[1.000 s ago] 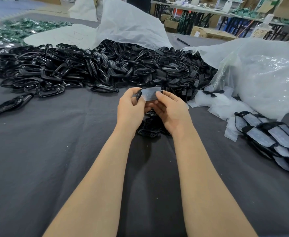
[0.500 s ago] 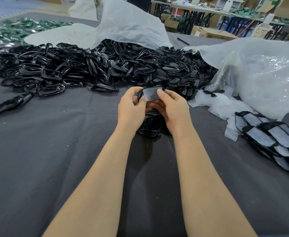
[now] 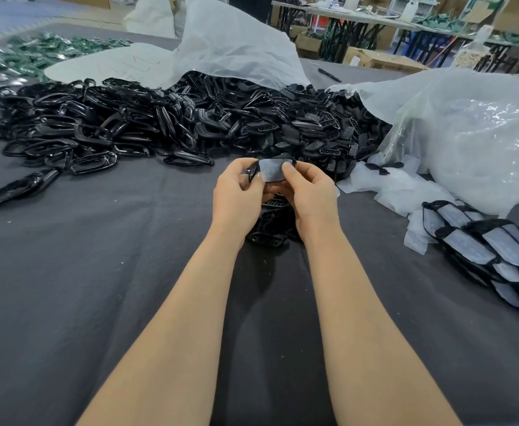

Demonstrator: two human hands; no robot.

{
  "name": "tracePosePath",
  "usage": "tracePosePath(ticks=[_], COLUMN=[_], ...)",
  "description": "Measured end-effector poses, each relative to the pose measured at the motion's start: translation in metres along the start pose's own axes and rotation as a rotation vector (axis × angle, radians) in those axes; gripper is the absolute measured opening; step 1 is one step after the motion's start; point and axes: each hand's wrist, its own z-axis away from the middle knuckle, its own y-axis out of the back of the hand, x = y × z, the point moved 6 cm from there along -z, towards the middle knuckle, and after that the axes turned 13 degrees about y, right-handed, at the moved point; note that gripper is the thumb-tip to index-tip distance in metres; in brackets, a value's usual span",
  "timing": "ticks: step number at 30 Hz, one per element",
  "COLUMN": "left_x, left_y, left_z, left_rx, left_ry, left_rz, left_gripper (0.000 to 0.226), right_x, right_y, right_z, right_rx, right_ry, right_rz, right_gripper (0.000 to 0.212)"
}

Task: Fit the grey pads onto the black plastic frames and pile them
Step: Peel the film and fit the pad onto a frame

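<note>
1. We see the left hand (image 3: 236, 193) and right hand (image 3: 312, 196) just above the dark surface (image 3: 98, 272), fingers (image 3: 289, 169) curled, pinching one black frame (image 3: 253, 173) between them.
2. The grey pad (image 3: 271, 174) lies on that frame, under the right thumb.
3. Loose frames (image 3: 190, 124) heap up behind the hands; a few more lie beneath them.
4. Finished pieces (image 3: 482, 244), pads fitted, are piled at the right, beside a clear plastic bag (image 3: 473, 133).

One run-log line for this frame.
phase: fitting | left hand: holds black frame | right hand: pinches grey pad | finished pile: at right
</note>
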Motion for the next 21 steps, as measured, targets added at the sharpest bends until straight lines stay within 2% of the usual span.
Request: tracePosePath(ticks=[3, 6, 9, 18, 21], left_x=[0.0, 0.0, 0.0, 0.002, 0.003], left_y=[0.003, 0.005, 0.006, 0.005, 0.005], left_z=[-0.001, -0.001, -0.001, 0.001, 0.001], left_rx=[0.023, 0.027, 0.026, 0.008, 0.009], left_ry=[0.013, 0.015, 0.022, 0.039, 0.036], left_rz=[0.06, 0.104, 0.126, 0.177, 0.176], left_gripper=[0.023, 0.021, 0.017, 0.018, 0.015], right_x=[-0.012, -0.025, -0.031, -0.032, -0.027], right_y=[0.003, -0.001, -0.005, -0.009, -0.007], right_z=[0.003, 0.008, 0.01, 0.01, 0.008], right_rx=[0.006, -0.024, -0.047, -0.111, -0.073], right_ry=[0.197, 0.391, 0.479, 0.511, 0.411], right_rz=[0.282, 0.41, 0.481, 0.535, 0.421], right_gripper=[0.018, 0.027, 0.028, 0.035, 0.03])
